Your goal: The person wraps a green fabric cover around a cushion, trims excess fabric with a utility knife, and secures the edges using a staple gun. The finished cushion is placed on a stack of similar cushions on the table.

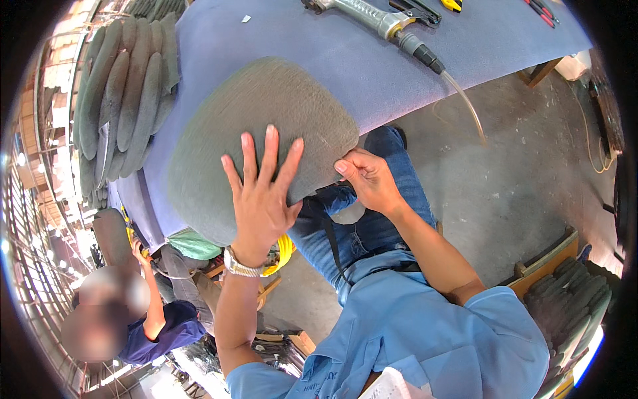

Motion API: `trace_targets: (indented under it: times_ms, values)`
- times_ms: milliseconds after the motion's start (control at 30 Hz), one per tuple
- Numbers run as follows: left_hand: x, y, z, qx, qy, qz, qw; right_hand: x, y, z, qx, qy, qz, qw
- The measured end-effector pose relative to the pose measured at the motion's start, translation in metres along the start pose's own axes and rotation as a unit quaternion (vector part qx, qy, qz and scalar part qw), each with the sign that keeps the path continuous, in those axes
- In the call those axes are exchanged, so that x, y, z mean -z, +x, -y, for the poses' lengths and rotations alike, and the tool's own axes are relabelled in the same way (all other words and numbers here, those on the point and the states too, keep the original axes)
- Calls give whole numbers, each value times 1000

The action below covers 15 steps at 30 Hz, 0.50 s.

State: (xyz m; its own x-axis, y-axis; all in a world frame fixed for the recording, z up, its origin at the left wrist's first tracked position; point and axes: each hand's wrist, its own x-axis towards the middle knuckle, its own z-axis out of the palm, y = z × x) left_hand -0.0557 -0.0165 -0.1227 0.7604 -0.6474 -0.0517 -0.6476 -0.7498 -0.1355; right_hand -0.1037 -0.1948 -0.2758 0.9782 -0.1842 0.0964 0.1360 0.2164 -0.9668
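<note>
A grey-green fabric-covered cushion pad point(266, 93), rounded at its corners, lies on the blue-covered table at its near edge. My left hand point(261, 189) rests flat on top of it with the fingers spread. At the pad's right corner, my right hand point(369, 179) pinches its edge between thumb and curled fingers. The underside of the pad is hidden, and so are the tips of most of my right fingers.
On the table point(478, 46) lie a pneumatic tool point(372, 16) with a clear hose point(465, 100), and red-handled pliers point(541, 12). Stacked grey pads point(126, 86) stand at the left, more pads point(565, 306) at lower right. A co-worker point(169, 329) is at lower left.
</note>
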Motion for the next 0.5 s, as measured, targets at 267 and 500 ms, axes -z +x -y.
trace_targets:
  times_ms: [267,500]
  values:
    - [-14,-7,-19,64,85,-60,992,-20,-3,4,-46,151,-18,987]
    - [31,13,13,3,9,-26,1000,-33,12,29,35,196,-3,980]
